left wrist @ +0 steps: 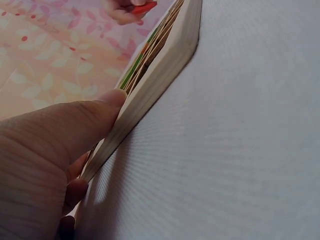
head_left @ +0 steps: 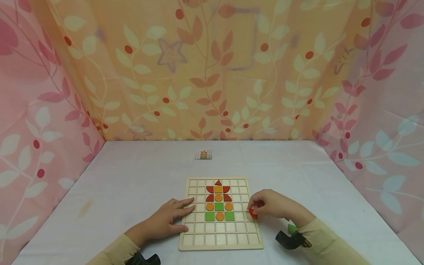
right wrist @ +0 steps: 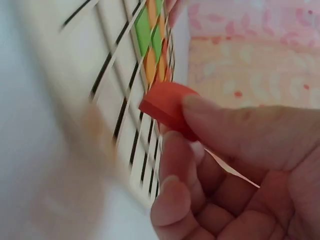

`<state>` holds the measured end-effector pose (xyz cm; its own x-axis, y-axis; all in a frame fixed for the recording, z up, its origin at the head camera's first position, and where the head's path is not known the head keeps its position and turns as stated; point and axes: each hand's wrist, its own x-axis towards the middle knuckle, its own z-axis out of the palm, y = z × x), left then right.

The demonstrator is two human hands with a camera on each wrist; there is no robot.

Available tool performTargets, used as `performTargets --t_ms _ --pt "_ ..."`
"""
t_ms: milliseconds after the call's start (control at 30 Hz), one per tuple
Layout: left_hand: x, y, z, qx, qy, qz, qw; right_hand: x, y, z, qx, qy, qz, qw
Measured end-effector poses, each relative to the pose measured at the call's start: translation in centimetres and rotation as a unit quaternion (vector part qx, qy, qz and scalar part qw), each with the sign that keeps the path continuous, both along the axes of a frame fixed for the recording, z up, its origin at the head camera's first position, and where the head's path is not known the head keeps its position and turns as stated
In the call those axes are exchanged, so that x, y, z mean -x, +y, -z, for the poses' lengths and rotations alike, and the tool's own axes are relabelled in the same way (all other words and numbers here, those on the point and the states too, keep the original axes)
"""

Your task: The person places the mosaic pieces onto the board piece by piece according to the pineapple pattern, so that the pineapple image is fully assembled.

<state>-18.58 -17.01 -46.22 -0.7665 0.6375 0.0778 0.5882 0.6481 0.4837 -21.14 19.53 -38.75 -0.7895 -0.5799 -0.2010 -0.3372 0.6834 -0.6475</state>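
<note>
A wooden grid board [head_left: 220, 248] lies on the white table. Down its middle columns runs a figure of a red triangle [head_left: 218, 183], an orange square [head_left: 218, 189], red quarter-round pieces [head_left: 209, 189], orange discs [head_left: 220, 216] and green squares [head_left: 229, 216]. My left hand [head_left: 165, 217] rests at the board's left edge, fingers spread over the rim and thumb [left wrist: 95, 117] against its side. Over the right edge, my right hand [head_left: 275, 204] pinches a red piece with a curved edge [right wrist: 167, 107] between thumb and fingers.
A small printed card [head_left: 203, 154] with a similar figure on a grid lies behind the board. By the right sleeve, a green piece [head_left: 292, 229] and a bit of red show, partly covered. Patterned curtains [head_left: 205, 73] enclose the table's back and sides.
</note>
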Motion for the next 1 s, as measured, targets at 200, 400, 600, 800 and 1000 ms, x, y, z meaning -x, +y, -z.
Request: performTargets --t_ms 200,400,600,800,1000 --pt "0.0 0.1 -0.1 -0.001 0.001 0.001 1.0000 0.2 -3.2 0.4 0.030 0.014 -0.012 0.9994" --pt "0.0 0.1 -0.2 0.002 -0.008 -0.002 1.0000 0.2 -6.0 1.3 0.057 0.021 -0.026 0.9978" --pt "0.1 0.0 -0.1 0.003 -0.004 0.002 1.0000 -0.1 -8.2 2.1 0.060 0.032 -0.032 0.9972" --pt "0.1 -0.1 -0.1 0.004 -0.005 0.005 1.0000 -0.4 -10.0 2.0 0.063 0.034 -0.035 0.9968" --pt "0.1 -0.2 0.0 0.002 0.005 0.010 0.9999 -0.5 -10.9 2.5 0.061 0.030 -0.043 0.9968"
